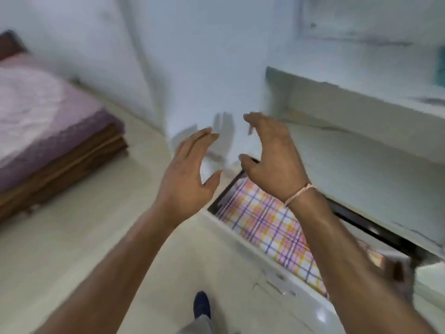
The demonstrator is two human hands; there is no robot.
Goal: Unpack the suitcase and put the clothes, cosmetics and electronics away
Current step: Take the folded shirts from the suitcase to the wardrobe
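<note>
Pale walls (96,39), cream floor (101,237), wooden bed (60,165) left, built-in shelves (361,92) right.

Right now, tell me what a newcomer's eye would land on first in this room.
Both bare hands, raised mid-frame and holding nothing: the left hand with fingers spread, the right hand loosely curved with a thread band at its wrist. Below them, a bright checked cloth in pink, yellow and blue lies in a low opening under the pale shelves at right. At far left stands a bed with a mauve cover.

Bare forearms; thread bracelet (299,194) on right wrist (pale, twisted); dark blue shoe (202,307).
</note>
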